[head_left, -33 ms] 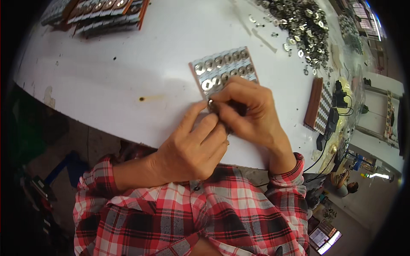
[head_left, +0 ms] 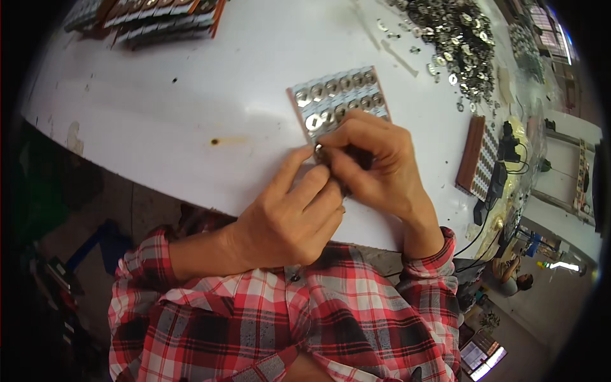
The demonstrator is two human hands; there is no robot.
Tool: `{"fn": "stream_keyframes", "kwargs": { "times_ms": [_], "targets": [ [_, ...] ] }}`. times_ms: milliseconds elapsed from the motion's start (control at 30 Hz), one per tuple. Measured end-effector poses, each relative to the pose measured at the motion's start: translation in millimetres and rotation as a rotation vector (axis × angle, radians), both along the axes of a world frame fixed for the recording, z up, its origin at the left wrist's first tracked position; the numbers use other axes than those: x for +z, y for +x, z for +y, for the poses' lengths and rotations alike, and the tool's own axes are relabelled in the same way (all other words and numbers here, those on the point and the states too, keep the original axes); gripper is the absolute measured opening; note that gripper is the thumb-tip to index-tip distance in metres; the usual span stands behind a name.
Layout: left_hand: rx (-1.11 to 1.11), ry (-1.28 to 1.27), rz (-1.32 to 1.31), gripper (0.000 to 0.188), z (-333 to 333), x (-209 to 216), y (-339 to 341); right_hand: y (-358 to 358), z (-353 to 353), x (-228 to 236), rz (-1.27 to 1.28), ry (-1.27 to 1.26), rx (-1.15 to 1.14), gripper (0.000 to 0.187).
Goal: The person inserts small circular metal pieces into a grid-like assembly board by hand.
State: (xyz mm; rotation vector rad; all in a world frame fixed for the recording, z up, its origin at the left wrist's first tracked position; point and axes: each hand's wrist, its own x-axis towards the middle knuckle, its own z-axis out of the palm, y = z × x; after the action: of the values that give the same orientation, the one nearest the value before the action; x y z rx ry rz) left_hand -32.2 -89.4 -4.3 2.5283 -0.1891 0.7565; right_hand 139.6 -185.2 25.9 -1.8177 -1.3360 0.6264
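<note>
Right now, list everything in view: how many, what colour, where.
Board: one, whitish with silver discs, centre
Metal piece: one, silver, centre
Metal heap: one, silver, top right
Board pile: uncounted, orange-edged, top left
Board stack: one, brown-sided, right
Power blocks: at least two, black, right
Table: one, white, middle
Person: one, grey top, background right
Blue object: one, blue, lower left
Shirt: one, red-black-white check, bottom
Left hand: one, bare, centre, at metal piece
Right hand: one, bare, centre, over board

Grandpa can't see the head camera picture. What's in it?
A person's left hand and right hand meet at a small shiny part, partly covering a board of round metal pieces. The white table also holds stacked boards and piled metal parts.
</note>
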Motion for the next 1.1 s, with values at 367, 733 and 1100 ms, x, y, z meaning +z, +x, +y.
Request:
{"fn": "stream_keyframes", "kwargs": {
  "times_ms": [367,733,1100],
  "targets": [
    [0.029,-0.010,-0.055,0.018,-3,-6,3,-3,2,6,0.047,-0.068,-0.056,0.015],
    [0.043,-0.026,-0.084,0.015,-6,-9,3,1,0,8,0.103,-0.144,-0.081,0.006],
    [0.023,-0.049,-0.074,0.018,-1,-7,3,-12,5,4,0.058,-0.110,-0.186,0.007]
  ]
}}
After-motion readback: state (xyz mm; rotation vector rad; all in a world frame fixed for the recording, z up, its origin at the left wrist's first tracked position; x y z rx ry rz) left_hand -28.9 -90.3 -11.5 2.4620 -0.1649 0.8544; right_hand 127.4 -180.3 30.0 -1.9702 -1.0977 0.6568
